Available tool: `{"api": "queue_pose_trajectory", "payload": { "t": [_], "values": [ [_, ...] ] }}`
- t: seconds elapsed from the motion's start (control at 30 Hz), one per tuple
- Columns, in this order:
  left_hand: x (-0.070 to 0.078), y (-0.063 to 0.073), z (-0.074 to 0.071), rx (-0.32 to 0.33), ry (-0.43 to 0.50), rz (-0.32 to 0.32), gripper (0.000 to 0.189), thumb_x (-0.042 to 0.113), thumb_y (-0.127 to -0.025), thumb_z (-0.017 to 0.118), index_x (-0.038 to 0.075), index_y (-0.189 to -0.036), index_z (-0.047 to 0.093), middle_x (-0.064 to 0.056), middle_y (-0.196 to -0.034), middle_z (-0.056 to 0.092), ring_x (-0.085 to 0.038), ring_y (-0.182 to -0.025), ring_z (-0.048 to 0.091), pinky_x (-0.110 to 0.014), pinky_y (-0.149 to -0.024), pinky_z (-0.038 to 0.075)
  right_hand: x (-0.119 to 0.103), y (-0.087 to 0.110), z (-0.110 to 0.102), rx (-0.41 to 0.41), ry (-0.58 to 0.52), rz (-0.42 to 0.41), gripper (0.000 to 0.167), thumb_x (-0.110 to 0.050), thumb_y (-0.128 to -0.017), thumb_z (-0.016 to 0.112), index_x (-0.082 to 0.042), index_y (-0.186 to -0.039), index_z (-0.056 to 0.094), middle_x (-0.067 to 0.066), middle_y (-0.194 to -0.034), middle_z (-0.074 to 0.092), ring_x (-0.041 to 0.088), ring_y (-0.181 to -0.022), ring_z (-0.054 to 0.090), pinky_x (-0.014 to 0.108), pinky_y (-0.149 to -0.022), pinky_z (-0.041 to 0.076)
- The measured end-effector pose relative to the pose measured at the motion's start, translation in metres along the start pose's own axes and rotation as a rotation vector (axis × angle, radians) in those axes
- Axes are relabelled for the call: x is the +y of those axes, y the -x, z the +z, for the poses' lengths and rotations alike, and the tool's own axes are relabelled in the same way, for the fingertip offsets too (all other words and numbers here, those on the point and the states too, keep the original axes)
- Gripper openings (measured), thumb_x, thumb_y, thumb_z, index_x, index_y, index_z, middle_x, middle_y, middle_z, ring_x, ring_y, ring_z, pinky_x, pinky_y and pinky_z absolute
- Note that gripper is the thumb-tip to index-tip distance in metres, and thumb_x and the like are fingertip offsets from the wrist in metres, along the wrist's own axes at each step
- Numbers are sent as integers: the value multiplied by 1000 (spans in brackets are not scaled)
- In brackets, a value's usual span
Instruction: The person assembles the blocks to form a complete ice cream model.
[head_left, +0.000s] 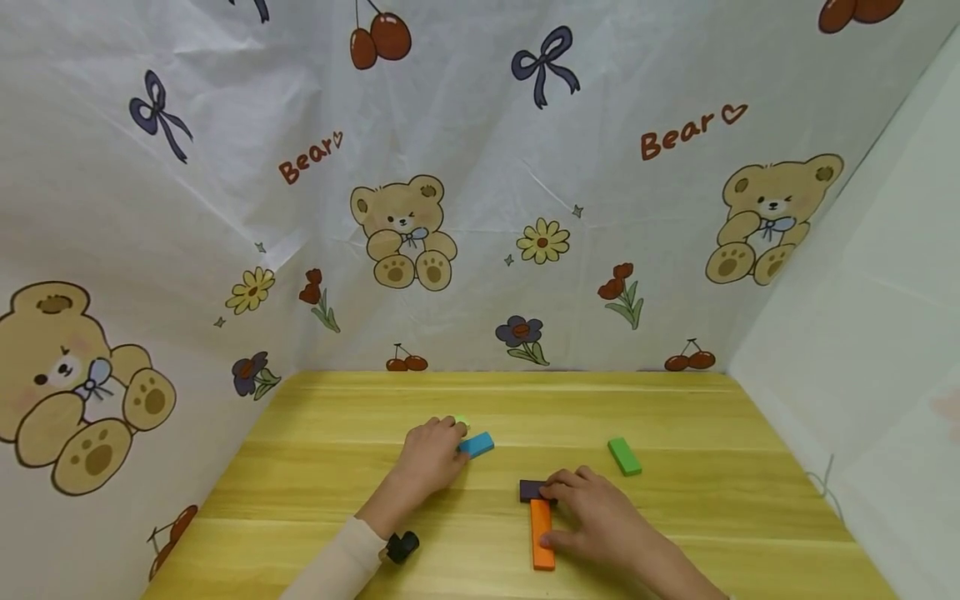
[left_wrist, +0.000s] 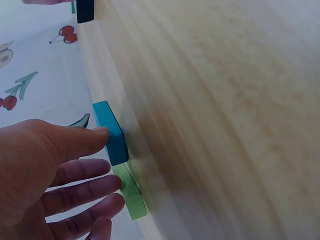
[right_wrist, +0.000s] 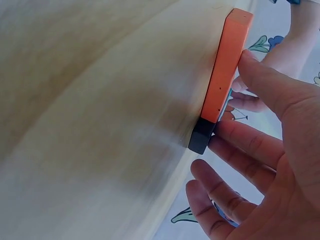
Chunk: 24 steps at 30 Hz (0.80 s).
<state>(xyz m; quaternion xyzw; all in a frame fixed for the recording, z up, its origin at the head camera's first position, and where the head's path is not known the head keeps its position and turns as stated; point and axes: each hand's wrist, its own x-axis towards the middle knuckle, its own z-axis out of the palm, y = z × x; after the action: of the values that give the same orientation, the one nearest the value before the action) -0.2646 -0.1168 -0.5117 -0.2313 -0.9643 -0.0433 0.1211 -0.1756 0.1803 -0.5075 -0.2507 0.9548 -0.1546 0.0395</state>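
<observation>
On the near side of the table, an orange block lies lengthwise with one end against a dark, nearly black block set crosswise. My right hand touches both: its thumb rests at the orange block's side, and its forefinger is on the dark one. Farther back, my left hand reaches over a blue block and a light green block. In the left wrist view those two meet end to end. The left thumb touches the blue block, and the fingers lie loosely along the green one.
A green block lies alone at the right, beyond my right hand. A black wrist-camera mount sticks out by the left sleeve. White cloth printed with bears walls the wooden table's back and left, and a thin cord hangs at the right edge.
</observation>
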Motion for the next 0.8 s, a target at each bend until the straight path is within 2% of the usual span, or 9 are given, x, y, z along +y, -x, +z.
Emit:
{"api": "queue_pose_trajectory", "payload": {
  "t": [0.23,0.8],
  "values": [
    [-1,-1,3,-8,25,-13,19,30,-96,84,15,-103,78,2,-88,69,-12,-72,57,-29,-63,52,1,2,0,18,4,-7,67,-72,-87,77,-22,-132,76,-5,-138,70,20,-117,63,49,-100,56],
    [3,-3,10,6,94,-30,15,24,-96,83,13,-102,77,2,-87,68,-10,-71,57,-28,-62,52,0,1,2,21,11,-10,66,-72,-88,76,-23,-132,76,-7,-137,70,18,-116,62,48,-100,57]
  ]
}}
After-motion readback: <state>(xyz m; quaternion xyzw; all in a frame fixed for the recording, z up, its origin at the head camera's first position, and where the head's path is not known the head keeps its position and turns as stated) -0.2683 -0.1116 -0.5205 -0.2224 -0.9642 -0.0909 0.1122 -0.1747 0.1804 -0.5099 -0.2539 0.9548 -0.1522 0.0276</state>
